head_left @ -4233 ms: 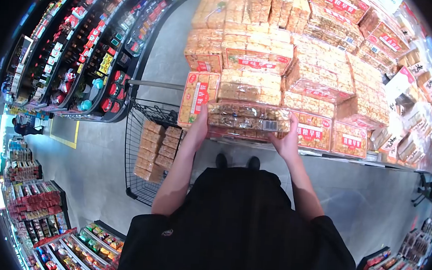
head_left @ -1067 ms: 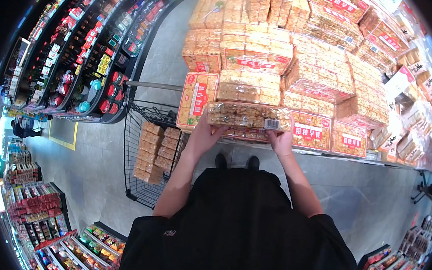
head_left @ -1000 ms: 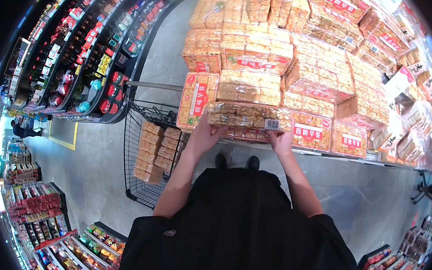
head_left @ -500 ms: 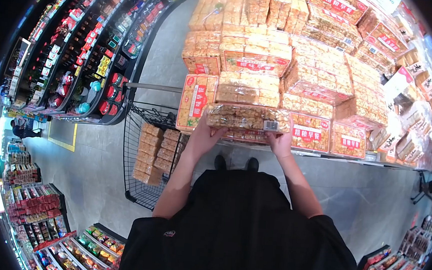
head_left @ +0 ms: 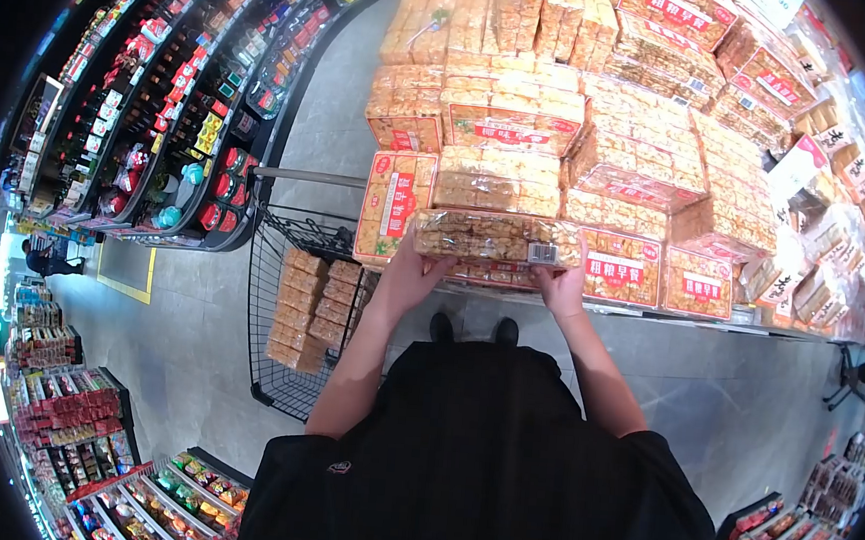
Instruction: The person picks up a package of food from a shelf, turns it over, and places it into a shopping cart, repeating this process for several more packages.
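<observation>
A clear-wrapped snack pack with a barcode on its near right side is held level in front of me at the display's front edge. My left hand grips its left end, thumb on the near side. On the right end, my right hand grips it the same way. Behind it are stacked packs of the same golden kind. A red-labelled pack stands upright just left of the held one. To its right, more red-labelled packs line the front.
A black wire shopping cart stands at my left with several wrapped packs in it. Curved shelves hold goods at the far left. Snack racks stand low left and right. A person is far left.
</observation>
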A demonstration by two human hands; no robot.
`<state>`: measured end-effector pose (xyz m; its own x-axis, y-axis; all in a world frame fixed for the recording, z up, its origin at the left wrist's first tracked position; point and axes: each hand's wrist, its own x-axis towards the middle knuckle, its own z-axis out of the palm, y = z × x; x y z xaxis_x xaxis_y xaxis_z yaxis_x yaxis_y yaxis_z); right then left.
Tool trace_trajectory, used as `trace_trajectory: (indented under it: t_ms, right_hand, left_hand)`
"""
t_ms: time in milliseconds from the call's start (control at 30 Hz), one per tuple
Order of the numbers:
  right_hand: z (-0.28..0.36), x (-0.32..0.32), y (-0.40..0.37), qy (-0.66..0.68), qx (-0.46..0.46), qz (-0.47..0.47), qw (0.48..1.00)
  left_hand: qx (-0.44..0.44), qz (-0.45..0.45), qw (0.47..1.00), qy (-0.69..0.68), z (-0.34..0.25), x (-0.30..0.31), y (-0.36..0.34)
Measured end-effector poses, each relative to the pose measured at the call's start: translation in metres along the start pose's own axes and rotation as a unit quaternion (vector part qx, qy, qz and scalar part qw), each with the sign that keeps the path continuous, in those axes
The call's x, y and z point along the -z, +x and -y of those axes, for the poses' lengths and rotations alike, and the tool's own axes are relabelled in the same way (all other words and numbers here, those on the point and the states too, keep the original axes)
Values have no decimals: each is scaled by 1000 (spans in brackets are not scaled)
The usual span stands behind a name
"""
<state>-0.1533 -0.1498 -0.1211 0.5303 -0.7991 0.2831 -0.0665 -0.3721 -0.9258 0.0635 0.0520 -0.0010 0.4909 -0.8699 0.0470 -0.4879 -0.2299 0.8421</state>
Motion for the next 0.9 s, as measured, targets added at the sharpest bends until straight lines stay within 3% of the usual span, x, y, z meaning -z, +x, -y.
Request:
trace_trajectory:
  t_ms: [900]
  right_hand:
    - [3,-2,1,14,-4,-13,1000]
  left_hand:
    - [-15,-17,1000,2,7,-3,1]
